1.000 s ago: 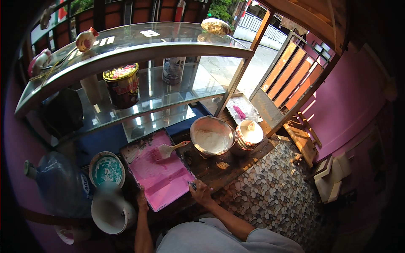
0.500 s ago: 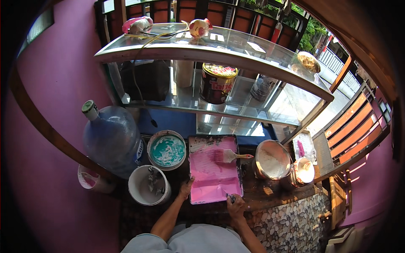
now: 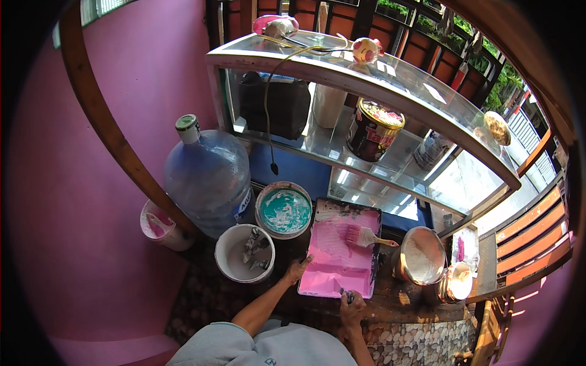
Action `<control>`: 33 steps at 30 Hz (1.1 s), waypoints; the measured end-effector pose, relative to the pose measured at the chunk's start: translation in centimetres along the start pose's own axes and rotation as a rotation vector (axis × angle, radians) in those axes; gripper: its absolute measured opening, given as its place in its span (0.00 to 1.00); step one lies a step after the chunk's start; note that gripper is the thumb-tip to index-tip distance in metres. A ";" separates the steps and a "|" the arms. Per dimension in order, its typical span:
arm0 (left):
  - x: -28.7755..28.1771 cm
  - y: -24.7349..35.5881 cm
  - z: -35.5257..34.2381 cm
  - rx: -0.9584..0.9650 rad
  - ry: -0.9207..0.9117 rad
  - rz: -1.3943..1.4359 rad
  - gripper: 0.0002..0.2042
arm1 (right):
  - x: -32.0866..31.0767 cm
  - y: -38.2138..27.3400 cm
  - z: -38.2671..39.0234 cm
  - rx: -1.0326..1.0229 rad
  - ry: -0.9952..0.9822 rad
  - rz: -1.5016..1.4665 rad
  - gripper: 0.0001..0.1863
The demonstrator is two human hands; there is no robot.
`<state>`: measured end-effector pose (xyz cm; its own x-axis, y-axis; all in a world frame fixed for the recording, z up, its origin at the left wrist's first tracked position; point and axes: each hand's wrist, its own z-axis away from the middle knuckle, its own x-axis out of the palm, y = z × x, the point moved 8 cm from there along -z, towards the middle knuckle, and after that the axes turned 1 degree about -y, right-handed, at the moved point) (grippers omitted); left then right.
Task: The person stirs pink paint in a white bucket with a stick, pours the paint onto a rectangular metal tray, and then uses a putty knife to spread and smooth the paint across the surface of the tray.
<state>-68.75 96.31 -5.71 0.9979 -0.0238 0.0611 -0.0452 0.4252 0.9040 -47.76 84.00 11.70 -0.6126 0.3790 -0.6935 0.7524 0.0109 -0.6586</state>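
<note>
A paint tray (image 3: 345,253) coated with pink paint lies on the wooden surface in front of me. My left hand (image 3: 297,270) grips its left rim, with the thumb over the edge. At the tray's near edge, my right hand (image 3: 352,307) is closed around a small dark-handled tool (image 3: 347,297). The tool's working end is over the pink paint and too unclear to name. A wide paintbrush (image 3: 364,236) with pink bristles rests across the tray's upper right part, its handle past the rim. Neither hand touches it.
Left of the tray stand a white bucket (image 3: 231,272), a tub with a teal, white-smeared lid (image 3: 284,210) and a large blue water jug (image 3: 207,174). Two paint-stained pails (image 3: 421,259) stand on the right. A glass display case (image 3: 366,79) rises behind, and a wooden post leans at left.
My view has swung to the left, so the tray, buckets and case sit farther right in it. Both hands keep their places at the tray, with little visible movement.
</note>
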 end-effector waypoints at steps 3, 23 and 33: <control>-1.0 -2.5 -1.1 -0.038 0.008 -0.030 0.41 | 0.6 -0.5 0.3 -0.034 0.014 0.035 0.11; -0.5 -4.4 -4.3 0.055 -0.063 0.099 0.38 | 6.2 1.3 -0.5 -0.071 -0.038 0.039 0.10; 2.0 -4.8 -4.4 0.102 -0.117 0.158 0.29 | 7.8 4.1 -0.4 -0.025 -0.108 -0.096 0.12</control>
<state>-66.31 98.15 -11.81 0.9660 -0.0716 0.2484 -0.2108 0.3380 0.9172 -49.34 87.41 3.69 -0.7038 0.2732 -0.6557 0.6937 0.0657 -0.7172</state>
